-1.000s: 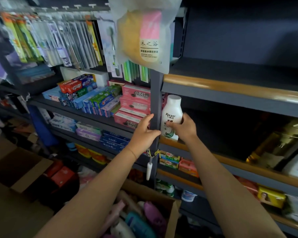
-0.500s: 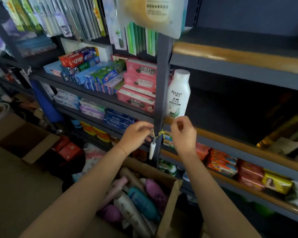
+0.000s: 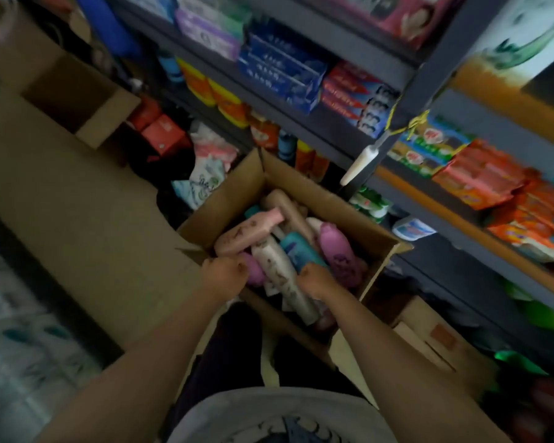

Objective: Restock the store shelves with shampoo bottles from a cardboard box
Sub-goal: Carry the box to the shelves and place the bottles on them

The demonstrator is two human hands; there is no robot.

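Observation:
An open cardboard box [image 3: 304, 182] stands on the floor in front of the shelves, with several shampoo bottles lying in it: a pink one [image 3: 250, 231], a long white one [image 3: 279, 270], a teal one [image 3: 298, 251] and a purple one [image 3: 336, 251]. My left hand [image 3: 226, 276] is over the box's near left corner, above a purple bottle. Beside the long white bottle, my right hand [image 3: 317, 281] hovers or touches it. Both hands show their backs with fingers curled; the blur hides any grip. A white bottle with green print [image 3: 509, 36] stands on the shelf at top right.
Dark metal shelves hold blue toothpaste boxes [image 3: 285, 75] and orange soap packs [image 3: 480, 174]. A white object [image 3: 359, 164] hangs from yellow string on the shelf post. An open cardboard box [image 3: 87, 100] sits on the floor at left, another carton [image 3: 429, 340] at lower right.
My view swung down from the shelf to the box. Both hands left the white bottle on the shelf and dropped over the bottles in the box.

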